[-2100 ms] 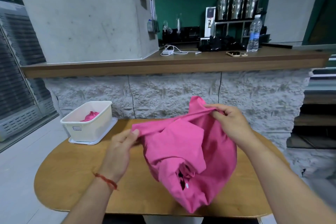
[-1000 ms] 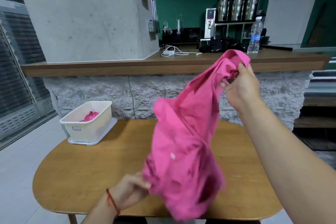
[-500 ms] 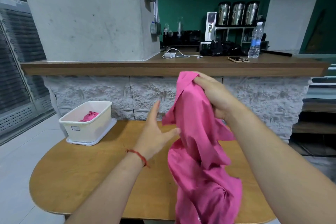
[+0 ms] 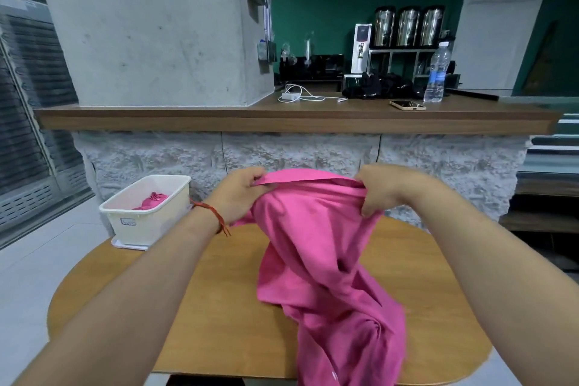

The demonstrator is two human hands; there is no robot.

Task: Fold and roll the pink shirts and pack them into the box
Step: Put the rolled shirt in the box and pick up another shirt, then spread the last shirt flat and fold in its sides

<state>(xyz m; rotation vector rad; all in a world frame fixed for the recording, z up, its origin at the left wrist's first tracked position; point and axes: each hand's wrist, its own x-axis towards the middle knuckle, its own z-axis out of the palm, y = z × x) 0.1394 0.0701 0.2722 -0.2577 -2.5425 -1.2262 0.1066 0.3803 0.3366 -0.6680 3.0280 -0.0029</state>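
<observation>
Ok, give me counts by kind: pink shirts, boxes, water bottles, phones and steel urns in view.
Pink shirts: 2
White box: 1
Water bottle: 1
Phone: 1
Steel urns: 3
Total: 8

The single head-worn camera looks forward and slightly down, close over the table [image 4: 219,307], facing the counter [image 4: 282,121].

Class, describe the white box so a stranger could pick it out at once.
Start at the rounded wooden table in front of the stone-faced counter. On its far left corner stands a white plastic box. It is the table's only container, open-topped, with a pink bundle inside; the loose pink shirt to its right is held up.
</observation>
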